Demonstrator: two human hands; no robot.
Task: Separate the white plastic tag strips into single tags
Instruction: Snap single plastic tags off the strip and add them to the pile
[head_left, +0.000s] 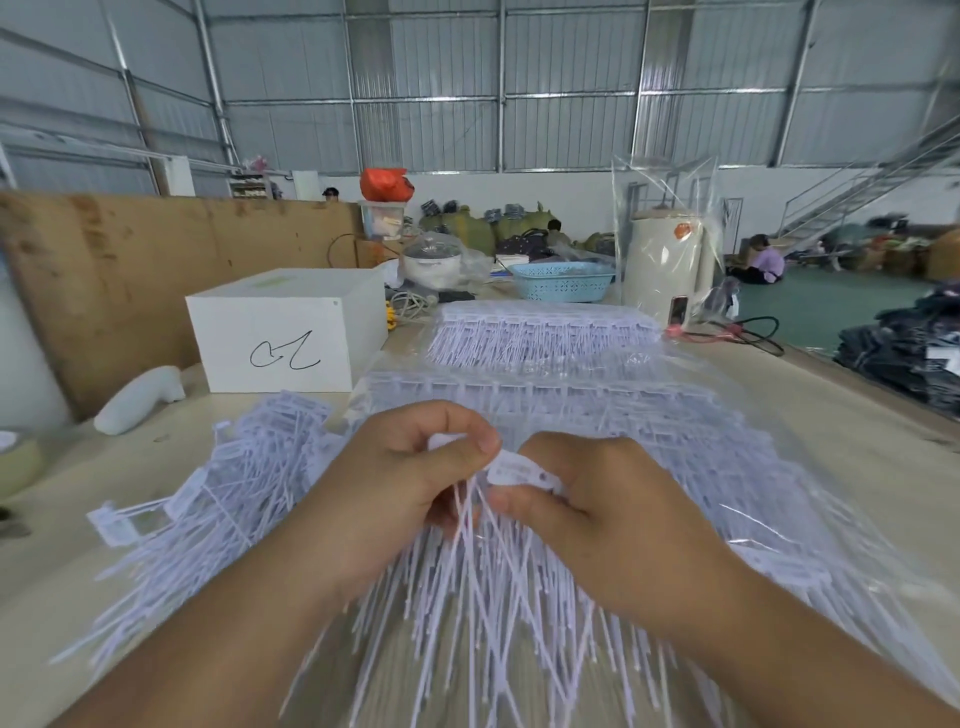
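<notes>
Left hand (410, 478) and right hand (597, 514), fingers curled, pinch one white tag strip (514, 470) between them; its thin, stiff plastic tails hang down over the table (831, 415).

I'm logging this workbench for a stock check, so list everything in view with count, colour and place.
tag strip: one, white, pinched between both hands
loose tags: a heap, white, table left
bagged tag strips: two stacks, white, behind the hands
box: one, white, scribbled, table left rear
basket: one, light blue, far table end
cylinder appliance: one, cream, right of basket
table: one, beige
left hand: grips the strip
right hand: grips the strip
</notes>
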